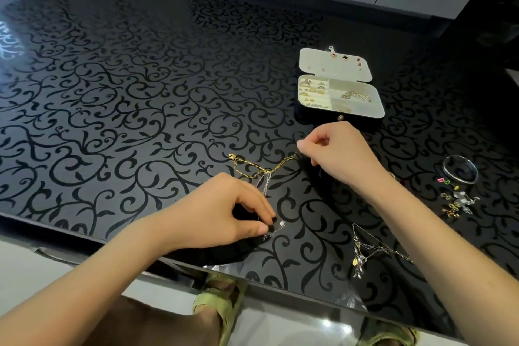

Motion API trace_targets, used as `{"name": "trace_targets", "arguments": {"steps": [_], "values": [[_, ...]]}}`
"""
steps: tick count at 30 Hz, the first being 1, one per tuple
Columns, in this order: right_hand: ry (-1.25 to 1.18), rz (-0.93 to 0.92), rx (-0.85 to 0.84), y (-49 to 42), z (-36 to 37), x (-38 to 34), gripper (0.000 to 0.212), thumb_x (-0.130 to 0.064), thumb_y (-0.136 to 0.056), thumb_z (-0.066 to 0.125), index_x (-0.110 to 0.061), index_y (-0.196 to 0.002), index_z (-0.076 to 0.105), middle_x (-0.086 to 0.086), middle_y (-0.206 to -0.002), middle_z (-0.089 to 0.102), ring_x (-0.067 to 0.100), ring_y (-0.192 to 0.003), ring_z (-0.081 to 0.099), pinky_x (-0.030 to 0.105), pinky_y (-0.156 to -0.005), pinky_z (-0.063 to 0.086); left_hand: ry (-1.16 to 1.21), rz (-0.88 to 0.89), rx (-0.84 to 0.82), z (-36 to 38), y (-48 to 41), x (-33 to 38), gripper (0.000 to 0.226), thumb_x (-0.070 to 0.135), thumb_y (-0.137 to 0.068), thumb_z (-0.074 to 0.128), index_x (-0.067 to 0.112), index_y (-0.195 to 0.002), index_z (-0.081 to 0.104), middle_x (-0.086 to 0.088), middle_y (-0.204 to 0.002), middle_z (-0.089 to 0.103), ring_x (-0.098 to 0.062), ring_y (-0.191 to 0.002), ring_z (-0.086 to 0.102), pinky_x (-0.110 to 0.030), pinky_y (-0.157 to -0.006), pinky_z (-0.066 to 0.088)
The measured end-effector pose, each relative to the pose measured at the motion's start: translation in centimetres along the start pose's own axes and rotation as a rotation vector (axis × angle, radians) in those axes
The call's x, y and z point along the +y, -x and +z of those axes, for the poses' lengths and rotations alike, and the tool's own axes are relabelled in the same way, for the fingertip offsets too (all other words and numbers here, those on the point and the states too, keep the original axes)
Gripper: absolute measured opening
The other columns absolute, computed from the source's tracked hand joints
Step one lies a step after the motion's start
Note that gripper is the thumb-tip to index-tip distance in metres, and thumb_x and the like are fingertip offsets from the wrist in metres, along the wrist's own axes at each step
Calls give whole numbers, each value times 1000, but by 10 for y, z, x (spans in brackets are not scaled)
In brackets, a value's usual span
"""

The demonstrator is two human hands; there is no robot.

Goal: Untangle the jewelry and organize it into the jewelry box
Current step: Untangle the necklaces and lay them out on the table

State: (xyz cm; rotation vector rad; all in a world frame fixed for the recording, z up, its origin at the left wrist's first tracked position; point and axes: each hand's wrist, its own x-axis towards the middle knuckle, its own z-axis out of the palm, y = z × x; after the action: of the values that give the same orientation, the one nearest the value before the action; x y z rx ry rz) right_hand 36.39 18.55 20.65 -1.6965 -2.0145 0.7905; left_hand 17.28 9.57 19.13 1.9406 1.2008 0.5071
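Mid-task on table [118,109]: left hand [224,211] pinches silver chain [264,185], knotted to gold chain [247,166] pinched by right hand [337,154]; open jewelry box [323,63] holds rings; second tangle [362,253] and loose pieces [457,199] remain unsorted.

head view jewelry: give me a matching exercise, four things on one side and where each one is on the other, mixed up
Things:
1 gold chain
2 silver chain
3 box
4 bangle

Places:
a far right on the table
b pinched by the left hand
c open, beyond the right hand
d pinched by the right hand

Pairs: 1-d; 2-b; 3-c; 4-a
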Motion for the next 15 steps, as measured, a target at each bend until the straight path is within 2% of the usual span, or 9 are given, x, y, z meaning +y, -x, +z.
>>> {"name": "trace_targets", "arguments": {"steps": [3, 7, 10, 12, 15], "values": [[124, -24, -2, 18, 3, 0, 23, -32, -86, 60, -15, -72, 68, -5, -64, 63, 16, -70, 61, 29, -69, 48, 40, -55, 95, -8, 1, -5, 11, 13, -78, 73, 20, -86, 76, 15, -93, 71, 2, -90, 63, -11, -83, 46], [280, -57, -38, 38, 5, 0, 19, -35, -87, 59, -21, -75, 65, -9, -72, 63, 13, -74, 57, 26, -66, 39, -277, -102, 361, -11, -9, -24, 11, 25, -82, 69, 23, -93, 72, 15, -86, 63, -2, -83, 56, -20, -78, 46], [469, -117, -97, 47, 7, 0, 17, -38, -89, 55, -24, -81, 62, -10, -81, 59, 15, -84, 57, 26, -66, 35, -367, -160, 377, -9, -16, -33, 19, 40, -80, 67, 24, -91, 69, 9, -87, 56, -10, -88, 50, -26, -79, 42], [566, -179, -51, 49, 8, -3, 18, -40, -92, 51, -26, -90, 62, -9, -91, 55, 16, -91, 56, 26, -69, 35, -402, -179, 375, -6, -19, -35, 22, 43, -78, 68, 24, -90, 66, 7, -90, 52, -13, -91, 46, -28, -81, 39], [513, -242, 31, 39, 13, -13, 20, -42, -92, 51, -27, -95, 64, -9, -94, 52, 14, -89, 52, 26, -69, 34, -434, -190, 389, -5, -22, -34, 28, 43, -74, 71, 24, -93, 65, 5, -94, 52, -14, -93, 43, -28, -82, 37]]}}
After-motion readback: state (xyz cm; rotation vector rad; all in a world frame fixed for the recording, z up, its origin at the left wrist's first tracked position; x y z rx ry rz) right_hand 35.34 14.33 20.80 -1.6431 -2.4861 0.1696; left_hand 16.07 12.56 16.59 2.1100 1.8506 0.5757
